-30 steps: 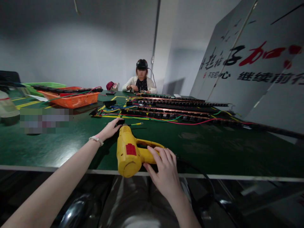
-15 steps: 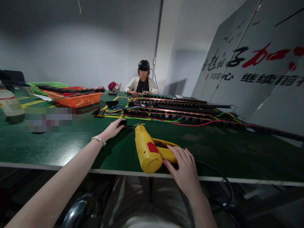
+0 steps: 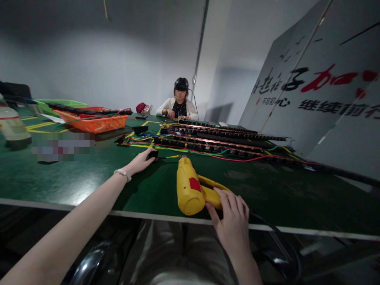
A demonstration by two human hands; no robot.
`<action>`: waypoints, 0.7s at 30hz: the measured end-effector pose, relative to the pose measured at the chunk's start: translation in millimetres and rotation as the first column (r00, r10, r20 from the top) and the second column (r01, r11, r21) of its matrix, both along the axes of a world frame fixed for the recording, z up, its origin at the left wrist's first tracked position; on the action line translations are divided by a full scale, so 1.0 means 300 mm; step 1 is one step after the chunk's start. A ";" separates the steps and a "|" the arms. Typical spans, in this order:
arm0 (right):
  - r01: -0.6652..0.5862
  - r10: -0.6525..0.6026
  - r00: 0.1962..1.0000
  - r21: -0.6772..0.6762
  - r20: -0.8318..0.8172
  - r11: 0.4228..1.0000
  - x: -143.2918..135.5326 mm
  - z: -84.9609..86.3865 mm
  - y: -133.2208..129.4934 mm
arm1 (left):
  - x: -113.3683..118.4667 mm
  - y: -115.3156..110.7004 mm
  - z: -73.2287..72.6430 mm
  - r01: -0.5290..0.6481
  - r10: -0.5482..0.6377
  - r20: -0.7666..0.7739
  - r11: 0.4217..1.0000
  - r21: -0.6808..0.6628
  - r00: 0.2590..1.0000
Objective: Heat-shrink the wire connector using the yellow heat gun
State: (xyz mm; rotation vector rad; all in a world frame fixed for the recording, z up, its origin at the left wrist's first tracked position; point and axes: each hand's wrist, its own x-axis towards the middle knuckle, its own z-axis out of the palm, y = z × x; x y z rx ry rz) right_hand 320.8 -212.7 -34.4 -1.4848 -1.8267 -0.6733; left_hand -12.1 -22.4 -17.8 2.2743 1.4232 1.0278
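Observation:
My right hand (image 3: 233, 213) is closed round the handle of a yellow heat gun (image 3: 190, 194) with a red patch on its body. The gun's nozzle points away from me, and a black cord (image 3: 264, 219) trails from the handle. To its left, my left hand (image 3: 141, 161) grips a small black part (image 3: 153, 155) just above the green tabletop (image 3: 273, 194). A thin yellow-green wire (image 3: 172, 157) runs from that part towards the nozzle. The wire's far end lies close to the nozzle tip; whether they touch I cannot tell.
Long black strips with copper-coloured bars (image 3: 213, 144) and loose coloured wires lie across the table. An orange basket (image 3: 109, 124), a green basket (image 3: 65, 103) and a bottle (image 3: 13, 126) stand at left. Another person (image 3: 181, 107) sits at the far side.
The heat gun has shifted a little to the right with my right hand, showing more of the yellow-green wire. My left hand stays put with the black part.

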 end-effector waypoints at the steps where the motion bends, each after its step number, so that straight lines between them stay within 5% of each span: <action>1: 0.022 -0.022 1.000 0.014 0.014 1.000 -0.016 0.000 -0.007 | -0.001 0.001 -0.001 0.002 -0.002 0.001 1.000 0.000 1.000; 6: 0.061 -0.063 0.998 0.049 0.027 0.997 -0.093 0.000 -0.030 | -0.005 0.004 -0.011 0.026 -0.025 -0.018 1.000 0.012 1.000; 21: -0.102 0.101 0.992 -0.018 -0.074 0.995 -0.216 0.003 -0.021 | -0.006 0.020 -0.020 0.029 -0.028 -0.009 0.997 0.072 1.000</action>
